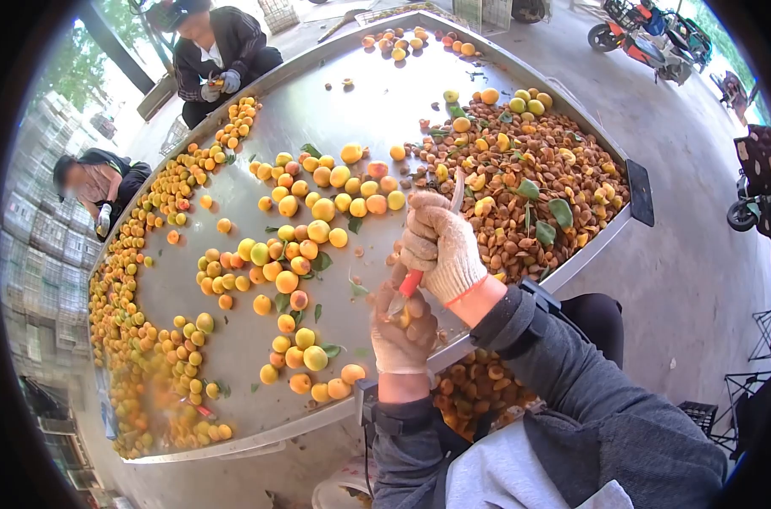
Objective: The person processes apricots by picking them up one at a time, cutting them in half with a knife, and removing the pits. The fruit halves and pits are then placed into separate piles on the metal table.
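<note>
My right hand [440,246], in a whitish work glove, is closed round a tool with a red handle [411,282]. The tool's metal end points down at my left hand [402,335]. That hand, gloved too, is curled round a yellowish apricot, mostly hidden by its fingers. A pale curved piece [459,190] sticks up beyond my right fist. Both hands are over the near edge of a metal table [258,327]. Left of them lie loose yellow-orange apricots [315,358]; to the right is a heap of brown pits [521,153] with some leaves and fruit pieces.
More apricots [122,288] line the table's left side. Two people [220,55] [105,182] sit beyond its far left edge. Below the near edge is a container of brownish-orange fruit pieces [479,386]. Scooters [648,42] stand at the back right.
</note>
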`<action>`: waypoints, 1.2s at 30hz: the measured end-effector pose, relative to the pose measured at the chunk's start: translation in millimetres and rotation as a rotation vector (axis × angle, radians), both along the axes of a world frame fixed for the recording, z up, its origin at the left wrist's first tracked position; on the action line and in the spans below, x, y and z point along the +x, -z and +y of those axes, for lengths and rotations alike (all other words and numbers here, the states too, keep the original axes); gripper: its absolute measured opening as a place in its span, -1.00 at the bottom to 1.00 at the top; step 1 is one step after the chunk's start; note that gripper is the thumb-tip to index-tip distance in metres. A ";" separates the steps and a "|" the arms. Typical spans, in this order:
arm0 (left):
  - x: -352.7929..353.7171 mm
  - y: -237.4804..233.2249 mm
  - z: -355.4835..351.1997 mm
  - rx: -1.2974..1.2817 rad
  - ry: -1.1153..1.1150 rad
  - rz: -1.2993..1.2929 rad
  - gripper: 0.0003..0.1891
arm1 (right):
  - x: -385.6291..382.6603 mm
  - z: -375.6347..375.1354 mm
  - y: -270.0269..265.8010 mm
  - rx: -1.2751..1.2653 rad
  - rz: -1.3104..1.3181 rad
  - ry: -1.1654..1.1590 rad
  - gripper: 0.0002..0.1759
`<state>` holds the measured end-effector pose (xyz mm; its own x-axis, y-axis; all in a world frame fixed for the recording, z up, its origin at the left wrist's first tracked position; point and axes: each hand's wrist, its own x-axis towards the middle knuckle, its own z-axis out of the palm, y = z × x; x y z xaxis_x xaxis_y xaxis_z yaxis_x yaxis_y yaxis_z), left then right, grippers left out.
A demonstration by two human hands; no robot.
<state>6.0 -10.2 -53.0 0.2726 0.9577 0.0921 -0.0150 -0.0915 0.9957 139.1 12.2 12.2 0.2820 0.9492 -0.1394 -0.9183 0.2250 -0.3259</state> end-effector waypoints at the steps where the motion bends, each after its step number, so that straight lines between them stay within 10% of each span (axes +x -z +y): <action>1: -0.2 2.8 0.7 0.206 -0.029 0.210 -0.58 | 2.4 0.3 -6.9 0.002 0.002 0.001 -0.82; 2: -0.4 -9.8 2.9 0.209 -0.029 0.210 -0.58 | 8.0 0.3 -19.6 -0.022 -0.096 0.071 -0.83; 4: -5.2 -34.5 8.9 -0.725 -0.141 -0.675 -0.57 | 19.1 -10.6 -36.2 -0.111 -0.437 0.131 -0.83; 5: -6.7 -34.1 10.6 -0.722 -0.143 -0.677 -0.57 | 15.5 -11.5 -29.6 -0.109 -0.438 0.128 -0.83; 7: -5.7 -30.7 13.4 -0.651 -0.158 -0.626 -0.53 | 4.4 -20.6 -9.1 0.269 -1.582 0.267 -0.75; 9: 8.3 -29.5 19.0 -0.650 -0.177 -0.693 -0.52 | -6.2 -34.2 -20.9 -0.124 -1.936 -0.166 -0.64; 17: -22.8 -44.9 5.2 -0.564 0.240 -0.412 -0.43 | 43.9 0.7 -0.9 -0.400 -1.842 0.060 -0.63; 19: -24.6 -60.0 -0.5 -0.079 0.817 -0.159 -0.41 | 66.5 14.8 3.6 -0.530 -1.804 -0.011 -0.59; 20: -19.2 -53.8 -11.1 -0.207 0.778 -0.482 -0.51 | 72.5 25.5 -3.1 -0.634 -1.950 -0.033 -0.59; 26: -18.9 -39.3 6.8 -0.493 0.085 -0.545 -0.49 | 59.4 92.5 27.7 -0.626 -2.278 -0.310 -0.56; 32: -32.8 -31.6 18.1 -0.605 -0.021 -0.713 -0.60 | 57.0 93.0 36.9 -0.559 -2.416 -0.452 -0.62; 36: -18.5 -41.5 17.7 -0.495 -0.138 -0.569 -0.56 | 45.5 37.3 0.6 -0.306 -1.501 -0.546 -0.60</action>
<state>-12.6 7.5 -11.5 0.1863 0.9457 -0.2664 -0.5582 0.3250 0.7634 184.6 49.5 11.6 -0.0115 0.9664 -0.2569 0.3045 -0.2413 -0.9214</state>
